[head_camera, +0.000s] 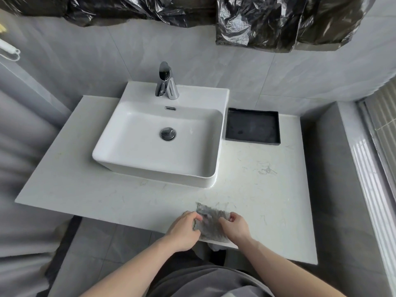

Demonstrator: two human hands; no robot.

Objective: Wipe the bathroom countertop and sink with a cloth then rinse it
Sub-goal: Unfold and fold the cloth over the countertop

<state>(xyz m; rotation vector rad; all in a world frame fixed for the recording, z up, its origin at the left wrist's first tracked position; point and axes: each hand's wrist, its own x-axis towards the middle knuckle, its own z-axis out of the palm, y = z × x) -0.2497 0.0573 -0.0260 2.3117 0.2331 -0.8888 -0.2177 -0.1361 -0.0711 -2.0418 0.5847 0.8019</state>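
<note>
Grey cloth (211, 224) lying at the white bench's (107, 200) near edge, 5 o'clock from the sink (158, 144), left hand (184, 230) pinching its left side, right hand (235, 227) pinching its right side; black tray (252, 127) at 3 o'clock of the sink; chrome faucet (166, 82) at 12 o'clock

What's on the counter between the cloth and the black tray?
Nothing: the head view shows only bare countertop with faint grey veining between the cloth, held by both hands at the front edge, and the tray beside the sink.

Glossy ceramic sink (132, 133), chrome faucet (166, 82), matt cloth (209, 221).
</note>
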